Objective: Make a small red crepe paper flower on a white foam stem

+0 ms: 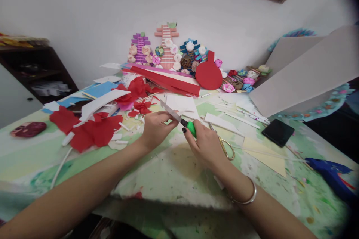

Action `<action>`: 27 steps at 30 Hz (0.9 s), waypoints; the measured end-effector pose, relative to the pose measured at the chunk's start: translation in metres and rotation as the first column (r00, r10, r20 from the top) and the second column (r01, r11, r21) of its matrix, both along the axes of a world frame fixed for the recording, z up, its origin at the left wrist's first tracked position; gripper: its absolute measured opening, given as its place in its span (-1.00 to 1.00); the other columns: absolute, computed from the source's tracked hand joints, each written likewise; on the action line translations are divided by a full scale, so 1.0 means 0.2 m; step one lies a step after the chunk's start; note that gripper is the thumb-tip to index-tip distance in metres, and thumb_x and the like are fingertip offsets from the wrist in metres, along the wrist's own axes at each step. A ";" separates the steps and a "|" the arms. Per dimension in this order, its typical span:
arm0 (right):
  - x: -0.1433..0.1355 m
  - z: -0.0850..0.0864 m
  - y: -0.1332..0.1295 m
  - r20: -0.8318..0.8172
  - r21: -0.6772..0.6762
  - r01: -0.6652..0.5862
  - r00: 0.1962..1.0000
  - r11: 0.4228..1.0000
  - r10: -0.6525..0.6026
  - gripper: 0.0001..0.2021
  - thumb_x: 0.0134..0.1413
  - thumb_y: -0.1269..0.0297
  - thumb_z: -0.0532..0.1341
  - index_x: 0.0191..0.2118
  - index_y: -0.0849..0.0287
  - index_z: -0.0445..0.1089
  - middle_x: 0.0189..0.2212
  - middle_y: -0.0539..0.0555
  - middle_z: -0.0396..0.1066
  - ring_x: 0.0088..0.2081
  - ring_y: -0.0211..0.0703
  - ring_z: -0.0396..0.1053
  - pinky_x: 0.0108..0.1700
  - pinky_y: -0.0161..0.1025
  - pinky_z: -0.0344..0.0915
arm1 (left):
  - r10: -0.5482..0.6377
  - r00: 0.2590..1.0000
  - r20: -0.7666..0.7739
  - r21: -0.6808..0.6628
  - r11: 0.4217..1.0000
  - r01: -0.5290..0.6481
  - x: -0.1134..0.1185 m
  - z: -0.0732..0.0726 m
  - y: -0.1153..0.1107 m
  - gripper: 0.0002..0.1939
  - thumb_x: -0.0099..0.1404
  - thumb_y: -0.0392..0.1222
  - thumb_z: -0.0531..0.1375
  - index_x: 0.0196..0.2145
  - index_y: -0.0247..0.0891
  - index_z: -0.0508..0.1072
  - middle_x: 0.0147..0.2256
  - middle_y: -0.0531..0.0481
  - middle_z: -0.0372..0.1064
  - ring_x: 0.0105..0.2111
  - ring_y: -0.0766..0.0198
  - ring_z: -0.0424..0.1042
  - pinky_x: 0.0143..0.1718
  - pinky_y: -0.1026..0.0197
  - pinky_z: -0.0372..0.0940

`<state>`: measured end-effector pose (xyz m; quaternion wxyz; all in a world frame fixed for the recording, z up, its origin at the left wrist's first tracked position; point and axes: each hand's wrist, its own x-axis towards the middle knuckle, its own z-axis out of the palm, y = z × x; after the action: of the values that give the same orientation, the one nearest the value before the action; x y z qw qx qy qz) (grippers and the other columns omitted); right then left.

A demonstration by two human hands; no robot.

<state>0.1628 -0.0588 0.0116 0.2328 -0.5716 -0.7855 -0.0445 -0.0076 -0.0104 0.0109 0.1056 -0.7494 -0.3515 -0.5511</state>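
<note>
My right hand [206, 142] is wrapped round the green handle of a knife [171, 112], whose blade points away and to the left. My left hand [156, 129] is beside the blade, thumb and fingers pinched together. Whatever is between those fingertips is too small to make out. Behind the blade lie white sheets [182, 104]. Gold-handled scissors [230, 152] rest just right of my right hand, partly hidden by it. Red paper scraps [97, 132] and white offcuts lie to the left of my left hand.
A blue glue gun [327, 173] and a black phone [277, 132] lie on the right. White boards [305, 67] lean there. At the back are a red round cutout [209, 75] and several stick-and-flower crafts [167, 46]. A maroon object [28, 129] sits far left.
</note>
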 end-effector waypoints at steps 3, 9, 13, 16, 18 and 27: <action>0.00 0.00 -0.01 0.011 -0.002 0.010 1.000 1.000 -0.010 -0.66 0.28 0.04 -0.10 -0.22 0.20 0.23 -0.41 0.12 0.45 -0.42 -0.08 0.37 -0.45 -0.26 -0.05 | 0.017 1.000 0.000 0.054 0.998 -0.017 0.00 0.00 0.00 -0.88 0.08 -0.32 0.28 -0.59 -0.28 0.50 -0.57 0.04 0.52 -0.62 0.35 0.45 -0.54 0.37 0.32; -0.01 0.00 -0.01 0.038 -0.002 0.027 0.999 1.000 -0.027 -0.67 0.28 0.05 -0.09 -0.22 0.21 0.24 -0.41 0.13 0.46 -0.43 -0.08 0.38 -0.46 -0.26 -0.06 | 0.063 0.998 0.008 0.090 0.994 -0.064 0.01 0.00 0.00 -0.87 0.02 -0.35 0.30 -0.62 -0.28 0.45 -0.62 0.08 0.48 -0.66 0.36 0.42 -0.58 0.37 0.27; -0.01 0.00 -0.01 0.043 0.007 0.028 0.999 1.000 -0.028 -0.66 0.28 0.04 -0.10 -0.22 0.21 0.24 -0.42 0.13 0.46 -0.44 -0.08 0.38 -0.47 -0.26 -0.07 | 0.074 0.997 -0.001 0.105 0.992 -0.073 0.01 0.01 -0.01 -0.85 0.00 -0.35 0.31 -0.63 -0.28 0.42 -0.64 0.09 0.47 -0.68 0.37 0.39 -0.60 0.37 0.25; -0.01 0.00 -0.01 0.041 0.010 0.023 0.999 1.000 -0.023 -0.65 0.28 0.03 -0.10 -0.23 0.21 0.24 -0.44 0.13 0.45 -0.46 -0.10 0.37 -0.47 -0.26 -0.08 | 0.075 0.997 0.001 0.118 0.990 -0.075 0.01 0.01 0.00 -0.85 0.00 -0.35 0.31 -0.64 -0.28 0.41 -0.65 0.09 0.46 -0.69 0.38 0.38 -0.62 0.37 0.23; -0.01 0.00 -0.01 0.042 0.013 0.022 0.999 1.000 -0.023 -0.65 0.28 0.04 -0.11 -0.23 0.21 0.24 -0.44 0.13 0.45 -0.47 -0.10 0.36 -0.47 -0.26 -0.08 | 0.073 0.997 0.006 0.119 0.990 -0.073 0.01 0.01 -0.01 -0.84 0.00 -0.35 0.31 -0.64 -0.28 0.41 -0.65 0.10 0.46 -0.69 0.38 0.38 -0.62 0.37 0.22; -0.02 0.01 -0.03 0.066 0.019 0.038 0.997 0.999 -0.039 -0.63 0.29 0.03 -0.13 -0.21 0.21 0.23 -0.44 0.12 0.44 -0.46 -0.09 0.37 -0.48 -0.26 -0.10 | 0.084 0.996 -0.042 0.151 0.986 -0.077 0.02 0.01 -0.03 -0.83 0.03 -0.32 0.31 -0.64 -0.28 0.41 -0.67 0.10 0.44 -0.70 0.39 0.36 -0.63 0.37 0.19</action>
<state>0.1580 -0.0642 0.0135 0.2109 -0.5827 -0.7813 -0.0747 -0.0040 -0.0156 0.0125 0.1920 -0.7376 -0.3368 -0.5528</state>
